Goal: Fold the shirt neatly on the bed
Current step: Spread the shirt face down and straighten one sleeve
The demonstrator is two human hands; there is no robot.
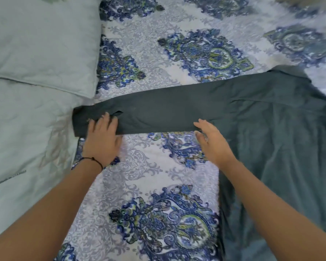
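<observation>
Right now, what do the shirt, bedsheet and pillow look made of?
Shirt: dark green woven cloth, matte, probably cotton or a blend; it lies flat with soft creases.
Bedsheet: thin printed fabric with a blue-green pattern and a slight sheen; fibre unclear.
Pillow: pale green case, matte and finely wrinkled, likely cotton.

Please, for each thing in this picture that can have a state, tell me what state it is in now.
shirt: lying spread on the bed sheet, not yet folded.
sleeve: stretched straight out to the left, flat.
left hand: open, fingers flat on the cuff.
right hand: open, fingers straight, touching the sleeve's near edge.
pillows: lying flat, one overlapping the other.
</observation>
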